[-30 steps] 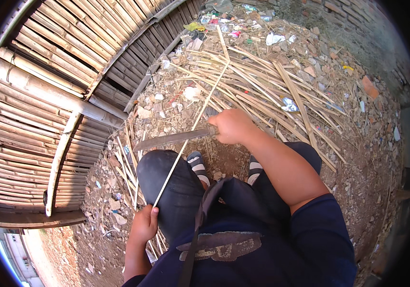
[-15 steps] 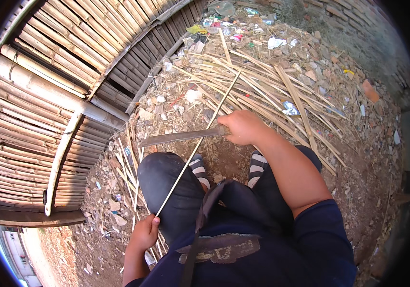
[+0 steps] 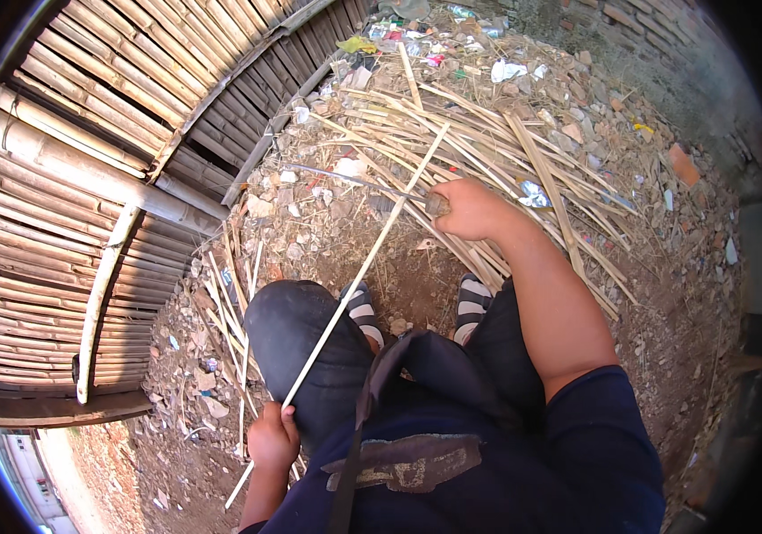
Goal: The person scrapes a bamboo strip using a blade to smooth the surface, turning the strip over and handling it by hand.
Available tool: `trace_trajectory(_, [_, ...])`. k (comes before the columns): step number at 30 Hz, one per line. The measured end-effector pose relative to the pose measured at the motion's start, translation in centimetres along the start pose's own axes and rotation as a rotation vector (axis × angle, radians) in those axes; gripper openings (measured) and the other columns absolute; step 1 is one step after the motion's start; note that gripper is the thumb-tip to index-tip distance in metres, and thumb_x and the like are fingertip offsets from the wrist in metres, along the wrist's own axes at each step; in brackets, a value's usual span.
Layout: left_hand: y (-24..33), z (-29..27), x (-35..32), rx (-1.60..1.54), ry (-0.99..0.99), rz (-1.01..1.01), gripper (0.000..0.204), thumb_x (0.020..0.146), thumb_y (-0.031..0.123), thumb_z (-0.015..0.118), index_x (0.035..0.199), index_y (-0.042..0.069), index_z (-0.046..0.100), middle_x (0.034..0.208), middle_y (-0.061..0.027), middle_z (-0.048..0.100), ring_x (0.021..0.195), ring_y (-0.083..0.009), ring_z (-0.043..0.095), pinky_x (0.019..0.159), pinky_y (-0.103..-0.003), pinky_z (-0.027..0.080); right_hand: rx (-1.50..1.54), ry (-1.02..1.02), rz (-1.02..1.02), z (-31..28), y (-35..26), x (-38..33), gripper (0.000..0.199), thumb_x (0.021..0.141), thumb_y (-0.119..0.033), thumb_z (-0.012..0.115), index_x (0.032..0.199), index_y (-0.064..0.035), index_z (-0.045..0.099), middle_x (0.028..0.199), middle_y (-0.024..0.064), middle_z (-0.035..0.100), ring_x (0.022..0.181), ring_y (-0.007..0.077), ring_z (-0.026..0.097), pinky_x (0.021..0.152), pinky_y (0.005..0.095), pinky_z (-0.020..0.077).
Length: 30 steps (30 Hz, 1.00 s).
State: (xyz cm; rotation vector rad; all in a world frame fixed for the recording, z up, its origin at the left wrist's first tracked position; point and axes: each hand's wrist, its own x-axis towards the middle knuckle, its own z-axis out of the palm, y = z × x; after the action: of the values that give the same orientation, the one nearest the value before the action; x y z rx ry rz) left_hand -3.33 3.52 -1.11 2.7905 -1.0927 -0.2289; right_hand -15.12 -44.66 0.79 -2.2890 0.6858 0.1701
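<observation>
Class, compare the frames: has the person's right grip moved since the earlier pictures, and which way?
Yes: judged against the crumpled silvery wrapper, the right grip has moved forward and rightward, closer to it.

Bamboo fencing (image 3: 87,165), brick wall (image 3: 648,40) and littered dirt (image 3: 665,343) mark an outdoor yard.

Right hand (image 3: 471,210) hides most of knife handle (image 3: 438,205); lower edge crops shirt (image 3: 541,467)

Left grip (image 3: 272,439) curled low beside left thigh (image 3: 285,331), left forearm (image 3: 265,500) bare; right grip (image 3: 468,212) clenched well forward, right forearm (image 3: 548,278) bare, angled forward-left, elbow (image 3: 590,349) bent
</observation>
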Motion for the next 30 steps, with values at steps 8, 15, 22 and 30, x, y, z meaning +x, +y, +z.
trace_trajectory(8, [-0.8, 0.4, 0.2, -0.031, 0.083, 0.040, 0.033, 0.104, 0.033, 0.055, 0.085, 0.006, 0.052, 0.069, -0.0216, 0.061, 0.061, -0.0462, 0.061, 0.055, -0.056, 0.046, -0.184, -0.177, -0.305, 1.5, -2.8, -1.2, 0.032, 0.076, -0.022, 0.076, 0.102, -0.0044, 0.069, 0.092, 0.0206, 0.070, 0.091, 0.0402, 0.068, 0.081, 0.0489, 0.0520])
trace_trajectory(15, [-0.2, 0.2, 0.7, -0.083, 0.093, 0.064, 0.032, 0.105, 0.031, 0.052, 0.086, 0.006, 0.053, 0.064, -0.0221, 0.058, 0.058, -0.0466, 0.059, 0.053, -0.056, 0.045, -0.114, 0.063, -0.134, 0.6, -3.3, -0.6, 0.039, 0.073, -0.017, 0.072, 0.111, -0.0064, 0.071, 0.088, 0.0219, 0.070, 0.088, 0.0401, 0.069, 0.076, 0.0476, 0.0534])
trace_trajectory(22, [0.1, 0.5, 1.9, 0.055, 0.110, 0.046, 0.030, 0.104, 0.033, 0.054, 0.089, 0.007, 0.053, 0.068, -0.0207, 0.061, 0.060, -0.0453, 0.061, 0.054, -0.056, 0.046, -0.052, 0.116, 0.092, 0.4, 1.4, 1.9, 0.046, 0.075, -0.015, 0.068, 0.121, -0.0136, 0.073, 0.101, 0.0175, 0.074, 0.098, 0.0356, 0.070, 0.085, 0.0451, 0.0563])
trace_trajectory(30, [-1.2, 0.5, 1.9, -0.037, 0.013, 0.050, 0.031, 0.104, 0.032, 0.053, 0.088, 0.006, 0.051, 0.070, -0.0225, 0.062, 0.062, -0.0474, 0.061, 0.056, -0.058, 0.046, -0.270, 0.125, -0.096, 0.4, -3.7, -1.4, 0.035, 0.073, -0.016, 0.069, 0.108, -0.0117, 0.074, 0.088, 0.0203, 0.071, 0.090, 0.0381, 0.070, 0.078, 0.0481, 0.0546])
